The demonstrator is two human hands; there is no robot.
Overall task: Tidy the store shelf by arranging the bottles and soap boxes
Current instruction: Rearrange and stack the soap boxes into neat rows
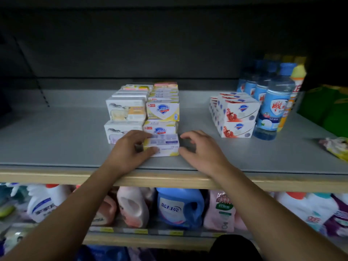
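While pinched at its left end by the left hand (130, 147), the yellow soap box (162, 146) lies at 6 o'clock of the soap box stack (162, 112).
Light, stiff card is judged; short ends suit gripping. The right hand (199, 147) is loosely curled beside it, holding nothing.

Shop: stocked shelf (169, 178), price tags (140, 231)

Two hands (130, 147), two sheep-print soap boxes (126, 110) at the front, and about four blue bottles (273, 108); other counts unclear
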